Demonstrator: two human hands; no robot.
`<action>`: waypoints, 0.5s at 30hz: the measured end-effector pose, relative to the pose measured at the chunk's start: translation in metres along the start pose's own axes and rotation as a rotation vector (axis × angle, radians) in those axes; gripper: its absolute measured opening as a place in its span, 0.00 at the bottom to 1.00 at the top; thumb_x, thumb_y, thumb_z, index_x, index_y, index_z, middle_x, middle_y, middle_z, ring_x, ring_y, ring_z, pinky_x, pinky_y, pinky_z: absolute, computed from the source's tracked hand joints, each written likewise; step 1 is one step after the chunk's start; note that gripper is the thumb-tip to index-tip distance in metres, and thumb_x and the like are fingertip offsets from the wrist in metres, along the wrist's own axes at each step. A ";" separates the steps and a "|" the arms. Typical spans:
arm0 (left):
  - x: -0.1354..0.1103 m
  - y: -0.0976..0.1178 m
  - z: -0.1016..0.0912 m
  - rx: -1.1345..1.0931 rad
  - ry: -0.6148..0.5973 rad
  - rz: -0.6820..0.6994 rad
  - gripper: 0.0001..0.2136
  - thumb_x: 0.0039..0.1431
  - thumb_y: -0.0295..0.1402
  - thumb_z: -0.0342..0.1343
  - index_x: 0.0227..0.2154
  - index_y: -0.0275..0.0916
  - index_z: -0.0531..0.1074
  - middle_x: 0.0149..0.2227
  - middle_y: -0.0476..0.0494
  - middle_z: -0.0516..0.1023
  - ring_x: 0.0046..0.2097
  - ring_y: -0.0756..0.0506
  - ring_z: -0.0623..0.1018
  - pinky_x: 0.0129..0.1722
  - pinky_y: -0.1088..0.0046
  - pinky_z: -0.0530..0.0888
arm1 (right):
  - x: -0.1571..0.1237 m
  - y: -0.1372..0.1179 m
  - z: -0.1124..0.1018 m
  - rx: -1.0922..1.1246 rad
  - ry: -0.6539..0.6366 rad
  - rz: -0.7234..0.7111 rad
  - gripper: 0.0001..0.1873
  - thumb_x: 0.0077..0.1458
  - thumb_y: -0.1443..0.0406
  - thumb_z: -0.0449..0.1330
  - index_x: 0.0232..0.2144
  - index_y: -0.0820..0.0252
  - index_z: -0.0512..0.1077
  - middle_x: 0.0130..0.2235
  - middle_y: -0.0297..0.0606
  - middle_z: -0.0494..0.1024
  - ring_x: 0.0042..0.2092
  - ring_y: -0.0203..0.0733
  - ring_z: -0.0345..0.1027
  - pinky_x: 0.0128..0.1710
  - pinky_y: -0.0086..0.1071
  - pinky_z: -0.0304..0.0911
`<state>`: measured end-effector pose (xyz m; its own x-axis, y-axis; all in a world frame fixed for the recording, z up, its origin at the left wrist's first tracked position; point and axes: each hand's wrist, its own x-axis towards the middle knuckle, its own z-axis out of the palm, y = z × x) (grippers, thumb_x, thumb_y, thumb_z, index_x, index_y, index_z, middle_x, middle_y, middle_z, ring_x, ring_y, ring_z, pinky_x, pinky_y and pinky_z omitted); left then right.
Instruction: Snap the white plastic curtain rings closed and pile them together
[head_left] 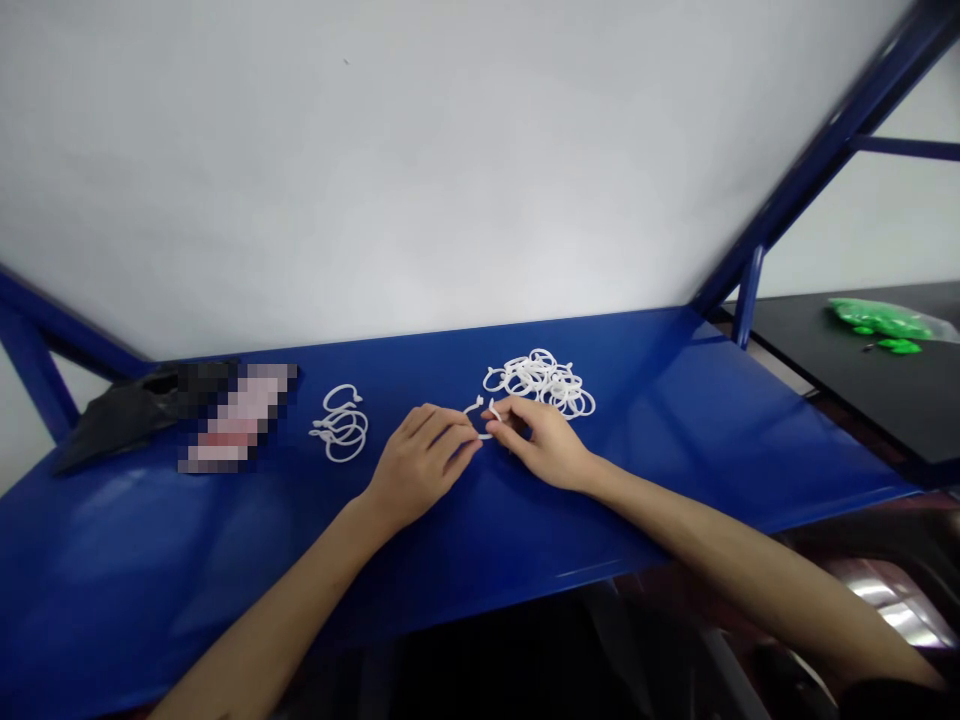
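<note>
Between my two hands is a white plastic ring [486,436] with a gap at its top, its two ends standing apart. My left hand [421,462] pinches the ring's left side. On the opposite side, my right hand [541,440] grips it between thumb and fingers. Just beyond my right hand lies a heap of similar white rings [536,372], which look closed. A smaller group of white rings [346,425] rests to the left of my left hand, and at least one of these has an open gap. My fingers hide parts of the held ring.
All this is on a blue shelf [465,550] against a pale wall. Black bags [120,420] and a blurred-out flat item [244,415] lie at the left. Blue posts [750,290] rise at the right, where a black table [832,370] holds a bag of green pieces [881,318].
</note>
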<state>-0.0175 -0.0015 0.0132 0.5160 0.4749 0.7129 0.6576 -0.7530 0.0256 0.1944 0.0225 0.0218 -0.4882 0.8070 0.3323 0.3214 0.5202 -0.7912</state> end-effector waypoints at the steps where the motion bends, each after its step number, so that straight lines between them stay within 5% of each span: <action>1: 0.000 -0.001 0.000 -0.014 0.025 -0.036 0.03 0.63 0.26 0.58 0.38 0.39 0.70 0.38 0.45 0.76 0.40 0.46 0.75 0.45 0.66 0.73 | 0.000 0.000 -0.001 -0.010 0.006 -0.010 0.08 0.65 0.60 0.57 0.39 0.59 0.71 0.29 0.31 0.73 0.29 0.33 0.66 0.31 0.28 0.61; 6: -0.001 -0.005 0.000 -0.056 0.096 -0.207 0.05 0.64 0.29 0.58 0.42 0.40 0.69 0.38 0.46 0.75 0.41 0.46 0.76 0.43 0.68 0.75 | -0.001 0.001 -0.001 -0.082 -0.015 -0.071 0.06 0.65 0.63 0.57 0.38 0.59 0.72 0.31 0.32 0.73 0.30 0.34 0.66 0.31 0.28 0.61; 15: -0.001 -0.003 -0.001 -0.252 -0.065 -0.378 0.03 0.68 0.33 0.53 0.38 0.41 0.70 0.34 0.50 0.76 0.34 0.50 0.76 0.37 0.74 0.74 | -0.003 0.004 -0.004 -0.111 0.022 -0.156 0.11 0.67 0.60 0.58 0.47 0.58 0.73 0.36 0.36 0.77 0.34 0.36 0.71 0.36 0.31 0.67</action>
<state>-0.0206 0.0002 0.0128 0.3040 0.7595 0.5751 0.6569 -0.6043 0.4509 0.2000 0.0233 0.0194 -0.5217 0.7196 0.4583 0.3315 0.6660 -0.6683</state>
